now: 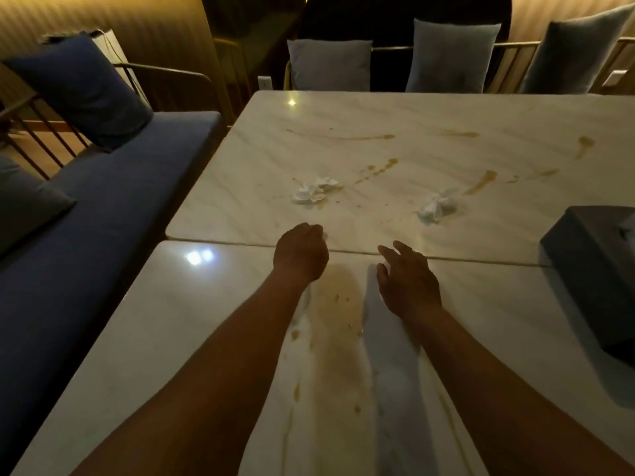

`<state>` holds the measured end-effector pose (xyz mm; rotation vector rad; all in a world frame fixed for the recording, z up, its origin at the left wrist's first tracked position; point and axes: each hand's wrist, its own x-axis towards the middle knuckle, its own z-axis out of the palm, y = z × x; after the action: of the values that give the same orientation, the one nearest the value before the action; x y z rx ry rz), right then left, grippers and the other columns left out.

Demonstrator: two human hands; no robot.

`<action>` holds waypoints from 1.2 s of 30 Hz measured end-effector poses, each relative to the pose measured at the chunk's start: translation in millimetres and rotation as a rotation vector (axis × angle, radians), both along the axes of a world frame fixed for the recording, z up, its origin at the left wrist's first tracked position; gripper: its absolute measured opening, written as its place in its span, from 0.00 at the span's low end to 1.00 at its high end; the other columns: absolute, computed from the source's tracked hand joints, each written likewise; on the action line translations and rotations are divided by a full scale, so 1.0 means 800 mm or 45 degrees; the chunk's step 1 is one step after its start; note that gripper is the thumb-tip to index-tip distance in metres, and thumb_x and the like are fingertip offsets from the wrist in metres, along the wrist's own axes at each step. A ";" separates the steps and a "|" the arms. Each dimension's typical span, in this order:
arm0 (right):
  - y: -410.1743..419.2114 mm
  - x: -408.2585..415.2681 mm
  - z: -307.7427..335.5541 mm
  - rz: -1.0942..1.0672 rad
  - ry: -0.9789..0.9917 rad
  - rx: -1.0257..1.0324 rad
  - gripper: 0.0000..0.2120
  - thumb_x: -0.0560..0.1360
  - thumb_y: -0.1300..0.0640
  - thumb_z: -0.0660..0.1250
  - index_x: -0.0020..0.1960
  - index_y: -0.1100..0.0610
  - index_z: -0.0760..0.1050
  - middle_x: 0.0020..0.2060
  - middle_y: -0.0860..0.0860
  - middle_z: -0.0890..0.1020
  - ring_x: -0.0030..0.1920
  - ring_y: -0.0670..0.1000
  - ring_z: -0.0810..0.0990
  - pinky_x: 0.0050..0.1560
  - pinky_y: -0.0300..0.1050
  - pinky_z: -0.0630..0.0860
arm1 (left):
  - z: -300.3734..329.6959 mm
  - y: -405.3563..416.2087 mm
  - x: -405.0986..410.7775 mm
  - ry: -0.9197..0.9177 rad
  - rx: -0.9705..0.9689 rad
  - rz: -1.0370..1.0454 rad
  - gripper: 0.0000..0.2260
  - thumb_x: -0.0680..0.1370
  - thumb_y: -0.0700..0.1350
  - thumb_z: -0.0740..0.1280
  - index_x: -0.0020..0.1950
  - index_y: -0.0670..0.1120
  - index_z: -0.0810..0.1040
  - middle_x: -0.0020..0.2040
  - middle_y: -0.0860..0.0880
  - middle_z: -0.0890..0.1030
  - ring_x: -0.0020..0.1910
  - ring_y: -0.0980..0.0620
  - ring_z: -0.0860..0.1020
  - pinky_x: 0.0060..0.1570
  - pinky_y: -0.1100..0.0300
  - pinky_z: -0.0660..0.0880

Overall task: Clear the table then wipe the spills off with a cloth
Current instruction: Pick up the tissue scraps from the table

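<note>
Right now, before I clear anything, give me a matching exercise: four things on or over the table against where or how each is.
Things:
1. left hand
2. right hand
3. dark grey tissue box
4. crumpled white tissue

States:
A. at the table's right edge
B. fingers spread, holding nothing
C. curled round a white scrap
D. lying beyond the left hand

Pairs: 1-C, 2-B, 3-A, 4-D

blue bench [113, 187] left | grey cushions [331, 65] behind | striped wall [113, 15] | warm dim light
</note>
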<state>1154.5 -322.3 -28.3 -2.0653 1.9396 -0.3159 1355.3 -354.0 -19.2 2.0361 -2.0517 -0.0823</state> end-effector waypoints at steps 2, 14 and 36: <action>-0.024 -0.003 -0.008 0.001 0.072 -0.019 0.22 0.83 0.49 0.54 0.76 0.47 0.63 0.77 0.49 0.62 0.73 0.55 0.63 0.69 0.50 0.65 | 0.010 -0.041 -0.002 0.001 -0.033 0.070 0.14 0.83 0.46 0.55 0.59 0.41 0.76 0.57 0.39 0.76 0.56 0.39 0.76 0.53 0.51 0.72; -0.040 0.006 -0.054 0.028 0.325 -0.360 0.17 0.74 0.58 0.63 0.62 0.56 0.78 0.58 0.55 0.80 0.54 0.64 0.79 0.49 0.56 0.79 | -0.022 -0.179 0.023 -0.422 0.197 0.236 0.22 0.85 0.50 0.55 0.79 0.50 0.61 0.69 0.40 0.71 0.67 0.40 0.70 0.65 0.49 0.67; -0.180 -0.096 -0.004 -0.287 0.217 -0.211 0.30 0.79 0.46 0.64 0.77 0.49 0.58 0.77 0.56 0.55 0.72 0.61 0.63 0.61 0.54 0.72 | -0.058 -0.099 -0.101 -0.144 -0.272 -0.095 0.03 0.81 0.37 0.64 0.51 0.43 0.76 0.43 0.43 0.78 0.38 0.45 0.76 0.35 0.55 0.67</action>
<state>1077.6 -466.6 -31.5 -2.0330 2.3276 -0.3714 1274.4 -433.2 -65.6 1.8747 -2.1015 0.2335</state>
